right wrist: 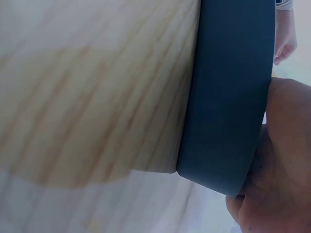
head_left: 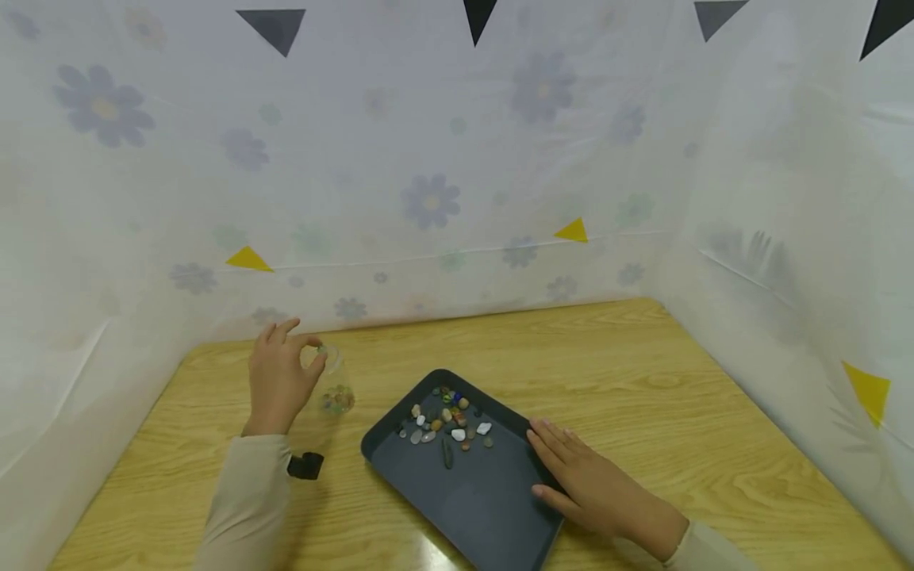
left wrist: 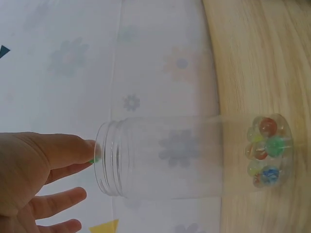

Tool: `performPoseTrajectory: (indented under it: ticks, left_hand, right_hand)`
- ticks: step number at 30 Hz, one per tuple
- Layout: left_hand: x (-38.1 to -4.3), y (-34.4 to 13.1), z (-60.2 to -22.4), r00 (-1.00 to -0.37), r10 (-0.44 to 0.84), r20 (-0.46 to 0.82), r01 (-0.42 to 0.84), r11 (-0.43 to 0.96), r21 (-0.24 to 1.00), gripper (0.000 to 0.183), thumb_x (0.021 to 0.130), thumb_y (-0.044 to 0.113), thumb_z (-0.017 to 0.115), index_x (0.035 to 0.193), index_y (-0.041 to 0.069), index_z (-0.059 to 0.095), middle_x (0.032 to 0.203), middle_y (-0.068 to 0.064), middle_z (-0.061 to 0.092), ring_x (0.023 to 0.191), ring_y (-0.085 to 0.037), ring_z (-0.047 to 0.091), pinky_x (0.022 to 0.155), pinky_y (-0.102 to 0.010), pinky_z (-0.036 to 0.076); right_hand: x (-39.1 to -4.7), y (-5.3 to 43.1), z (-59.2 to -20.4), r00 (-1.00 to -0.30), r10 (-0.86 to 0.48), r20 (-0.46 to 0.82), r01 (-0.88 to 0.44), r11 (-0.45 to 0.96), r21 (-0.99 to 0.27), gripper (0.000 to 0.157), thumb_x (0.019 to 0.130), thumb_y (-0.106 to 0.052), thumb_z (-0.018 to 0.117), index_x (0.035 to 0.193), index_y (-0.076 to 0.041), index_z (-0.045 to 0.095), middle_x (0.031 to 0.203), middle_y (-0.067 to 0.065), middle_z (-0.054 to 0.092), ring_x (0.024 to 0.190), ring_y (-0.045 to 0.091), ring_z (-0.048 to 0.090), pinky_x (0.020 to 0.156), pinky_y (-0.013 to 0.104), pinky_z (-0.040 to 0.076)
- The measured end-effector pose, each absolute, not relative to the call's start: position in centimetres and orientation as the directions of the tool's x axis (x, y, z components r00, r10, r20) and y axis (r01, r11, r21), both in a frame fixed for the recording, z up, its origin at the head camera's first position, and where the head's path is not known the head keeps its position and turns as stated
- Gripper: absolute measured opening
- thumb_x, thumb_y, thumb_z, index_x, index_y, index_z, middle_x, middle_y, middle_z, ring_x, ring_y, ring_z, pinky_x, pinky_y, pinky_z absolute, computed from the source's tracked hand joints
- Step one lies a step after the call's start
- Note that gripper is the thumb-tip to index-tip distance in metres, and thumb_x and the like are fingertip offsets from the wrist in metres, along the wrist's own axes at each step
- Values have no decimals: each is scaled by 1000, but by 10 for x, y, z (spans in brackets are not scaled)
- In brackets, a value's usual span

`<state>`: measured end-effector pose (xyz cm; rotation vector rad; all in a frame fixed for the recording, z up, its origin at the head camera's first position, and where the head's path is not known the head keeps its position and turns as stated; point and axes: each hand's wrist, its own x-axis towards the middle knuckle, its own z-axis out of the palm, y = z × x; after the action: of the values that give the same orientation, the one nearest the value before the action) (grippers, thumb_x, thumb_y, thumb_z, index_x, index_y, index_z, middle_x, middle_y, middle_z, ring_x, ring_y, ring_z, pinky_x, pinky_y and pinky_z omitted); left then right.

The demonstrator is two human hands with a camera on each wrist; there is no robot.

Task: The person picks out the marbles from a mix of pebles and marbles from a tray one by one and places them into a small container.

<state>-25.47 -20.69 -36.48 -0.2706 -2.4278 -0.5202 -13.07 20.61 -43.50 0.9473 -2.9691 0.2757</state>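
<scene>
At the mouth of a clear jar, my left hand pinches a small green marble between thumb and index finger, the other fingers spread away. The jar stands upright on the table, with several coloured marbles at its bottom. My right hand rests on the right rim of a dark tray, its fingers extended. Several pebbles and a few glass marbles lie loosely grouped at the tray's far end. The right wrist view shows the tray's outer side wall.
The tray sits at an angle on a wood-grain table, to the right of the jar. White flowered curtains enclose the table's back and sides. A black strap end sticks out at my left wrist.
</scene>
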Motion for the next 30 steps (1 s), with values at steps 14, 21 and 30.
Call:
performPoseTrajectory:
  ticks: [14, 21, 30]
  left_hand:
    - [-250, -210, -368, -827, 31, 562, 280, 889, 364, 15, 86, 9, 71, 98, 0, 71, 131, -27, 52, 126, -52, 36, 98, -71, 31]
    - [-250, -210, -368, -853, 18, 521, 261, 879, 398, 18, 87, 12, 70, 101, 0, 71, 132, -28, 51, 126, -53, 35, 98, -71, 31]
    - [-251, -211, -369, -866, 21, 500, 254, 878, 405, 20, 89, 12, 68, 104, -1, 70, 133, -28, 50, 126, -53, 35, 96, -72, 31]
  right_hand:
    - [-130, 206, -435, -818, -570, 80, -575, 802, -163, 70, 100, -49, 41, 148, 0, 32, 156, 17, 25, 143, 31, 25, 113, 48, 27]
    - [-130, 206, -435, -822, -563, 80, -568, 805, -170, 69, 100, -49, 42, 148, 0, 32, 156, 16, 25, 143, 30, 25, 113, 48, 27]
    - [-130, 206, -435, -818, -568, 88, -574, 802, -165, 69, 100, -48, 43, 148, 0, 32, 155, 17, 26, 143, 31, 25, 113, 48, 28]
